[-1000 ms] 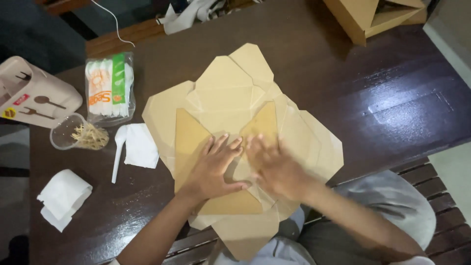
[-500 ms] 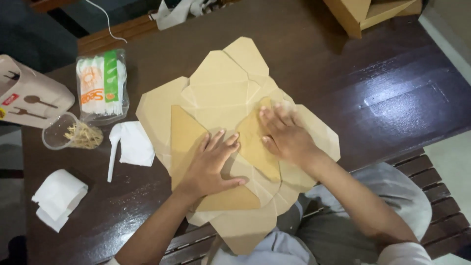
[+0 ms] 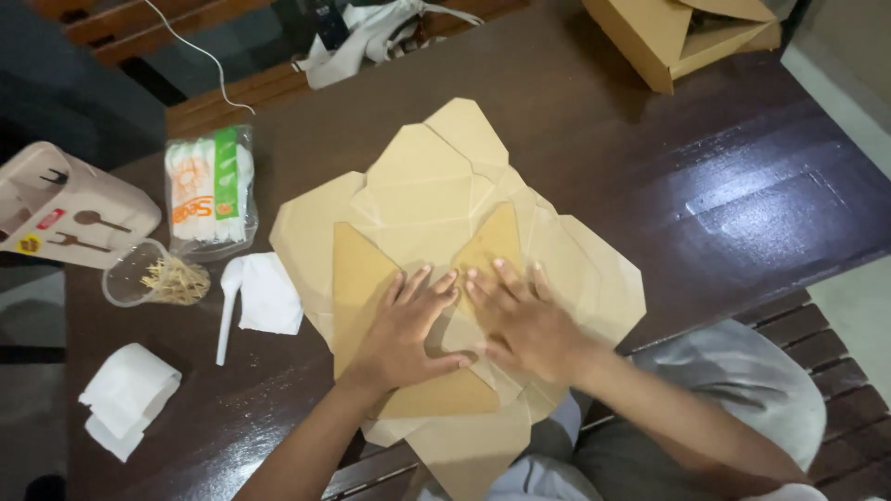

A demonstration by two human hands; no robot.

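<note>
Flattened brown paper box blanks (image 3: 436, 204) lie stacked at the table's (image 3: 705, 186) near edge, none folded up that I can see. My left hand (image 3: 404, 325) and right hand (image 3: 520, 320) press side by side, fingers spread, on the top sheet's triangular flap (image 3: 492, 243).

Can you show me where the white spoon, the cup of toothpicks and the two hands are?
Spoon (image 3: 226, 315), head view, on its handle.
Cup (image 3: 148, 277), head view, on its clear wall.
Left hand (image 3: 406, 325), head view, back of hand.
Right hand (image 3: 524, 320), head view, back of hand.
</note>
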